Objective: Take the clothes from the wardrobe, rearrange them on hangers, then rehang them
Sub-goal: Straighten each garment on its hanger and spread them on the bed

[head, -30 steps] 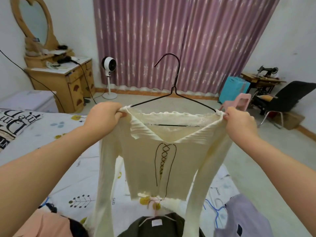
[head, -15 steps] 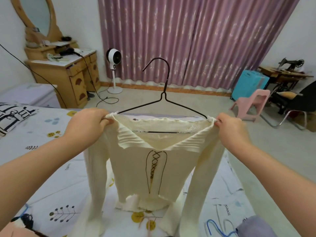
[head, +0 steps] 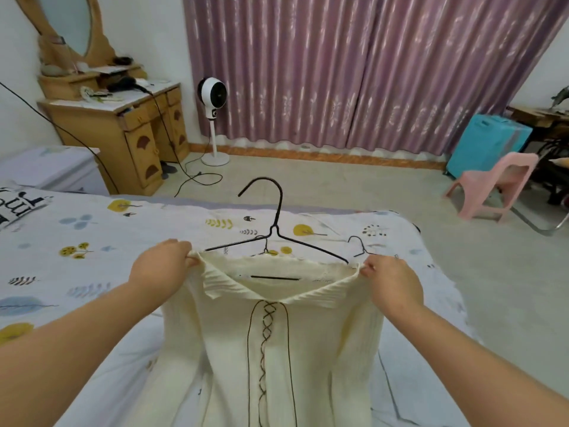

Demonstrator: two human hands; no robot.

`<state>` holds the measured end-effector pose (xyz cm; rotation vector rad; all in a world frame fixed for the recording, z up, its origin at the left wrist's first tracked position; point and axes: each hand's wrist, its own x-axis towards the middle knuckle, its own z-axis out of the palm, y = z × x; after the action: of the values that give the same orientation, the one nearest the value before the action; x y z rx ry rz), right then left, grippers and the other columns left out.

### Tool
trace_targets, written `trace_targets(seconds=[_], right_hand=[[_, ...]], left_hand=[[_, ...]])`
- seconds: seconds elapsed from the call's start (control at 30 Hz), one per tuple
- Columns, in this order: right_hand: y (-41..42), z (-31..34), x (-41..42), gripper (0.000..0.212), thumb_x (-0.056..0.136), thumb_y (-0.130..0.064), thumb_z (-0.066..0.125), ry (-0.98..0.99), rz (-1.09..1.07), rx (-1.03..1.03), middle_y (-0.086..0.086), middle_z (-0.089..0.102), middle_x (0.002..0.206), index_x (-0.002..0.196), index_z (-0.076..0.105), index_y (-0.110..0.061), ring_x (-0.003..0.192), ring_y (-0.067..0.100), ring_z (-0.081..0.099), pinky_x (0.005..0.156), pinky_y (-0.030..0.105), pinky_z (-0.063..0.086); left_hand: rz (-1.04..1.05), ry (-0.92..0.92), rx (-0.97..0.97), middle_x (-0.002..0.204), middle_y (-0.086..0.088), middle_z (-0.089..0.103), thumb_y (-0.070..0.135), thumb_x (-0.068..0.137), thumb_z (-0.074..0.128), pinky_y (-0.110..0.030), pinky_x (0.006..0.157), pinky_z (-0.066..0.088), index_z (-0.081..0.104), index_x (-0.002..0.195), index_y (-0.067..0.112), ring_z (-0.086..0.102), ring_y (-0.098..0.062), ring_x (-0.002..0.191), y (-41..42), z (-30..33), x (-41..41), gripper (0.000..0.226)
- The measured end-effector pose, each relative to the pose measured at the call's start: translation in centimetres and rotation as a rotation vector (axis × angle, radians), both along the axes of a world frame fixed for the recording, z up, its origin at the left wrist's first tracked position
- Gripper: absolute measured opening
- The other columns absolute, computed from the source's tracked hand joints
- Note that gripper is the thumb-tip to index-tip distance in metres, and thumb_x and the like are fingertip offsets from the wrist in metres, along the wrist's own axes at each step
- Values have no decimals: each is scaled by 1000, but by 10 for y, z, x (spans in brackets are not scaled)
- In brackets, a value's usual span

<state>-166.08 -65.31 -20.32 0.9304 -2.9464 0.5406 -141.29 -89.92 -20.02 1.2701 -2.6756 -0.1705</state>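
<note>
Over patterned bed sheet (head: pixel 92 241): cream ribbed knit top with dark lacing (head: pixel 277 349) on black wire hanger (head: pixel 278 223). Left hand (head: pixel 160 266) and right hand (head: pixel 391 282) pinching shoulder edges, fingers curled tight. Even out neckline, centre under hook before lifting.

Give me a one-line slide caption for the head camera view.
Both hands, left and right, pinch a cream top on a black wire hanger above the bed.
</note>
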Motion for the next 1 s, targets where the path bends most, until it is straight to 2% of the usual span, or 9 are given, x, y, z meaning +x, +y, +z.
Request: trace_targets(seconds=[0.13,0.2,0.3,0.4,0.53,0.67,0.77,0.87,1.0], right_hand=[[-40,-38,-24,19,96,-17,43,-3,-29,-26,13,65,92,89,60,-10,73,27,51,54,28,31],[-69,-51,-43,23,96,-16,43,-93,-11,-105,16,64,108,115,55,-12,88,31,56,64,30,36],[-102,-88,-51,68,97,-18,46,-395,60,-214,14,30,151,150,5,-24,133,33,37,98,38,36],[-99,-170,-6,69,100,-32,38,-428,164,94,10,-3,159,150,-9,-25,146,31,4,114,43,18],[-52,-284,84,65,99,-48,22,-427,229,429,9,-21,156,149,-13,-25,143,30,-19,115,51,-6],[-19,-341,112,59,98,-50,9,-268,258,415,1,-30,152,141,-26,-30,137,22,-33,110,47,-21],[-15,-354,113,55,96,-52,5,-214,265,377,-4,-32,149,134,-30,-35,134,17,-36,108,44,-25],[-18,-351,111,58,97,-52,7,-252,295,433,0,-24,155,144,-20,-33,142,22,-25,111,45,-20],[-23,-312,107,55,99,-47,20,-330,336,540,8,13,156,148,16,-22,143,29,13,112,47,19]], left_hand=[[42,119,68,97,-17,60,16,90,51,-35,72,37,55,82,9,56,-35,95,-28,-47,-28,11],[85,254,186,127,-19,48,15,90,51,-40,88,39,54,117,7,50,-37,114,-48,-63,-54,28],[56,265,305,157,-7,-9,25,94,49,-42,110,24,5,150,18,23,-32,139,-59,-102,-90,71],[-19,14,276,156,-5,-19,38,97,38,-45,113,21,-4,149,20,10,-30,144,-24,-182,-95,69],[-148,-337,369,153,-1,-28,62,91,6,-47,116,-3,-17,146,24,-16,-26,144,61,-298,-47,71],[-158,-360,283,140,2,-42,63,46,-51,-42,113,-16,-38,130,28,-37,-25,132,101,-355,-3,92],[-134,-346,248,141,0,-40,64,64,-39,-42,112,-17,-37,131,29,-36,-24,133,103,-366,-3,76],[-148,-415,271,153,-1,-26,59,91,0,-44,115,-11,-23,143,29,-23,-26,142,98,-364,-6,64],[-193,-507,378,158,-5,-8,48,97,23,-44,117,5,-2,149,22,-5,-29,145,86,-337,-10,64]])
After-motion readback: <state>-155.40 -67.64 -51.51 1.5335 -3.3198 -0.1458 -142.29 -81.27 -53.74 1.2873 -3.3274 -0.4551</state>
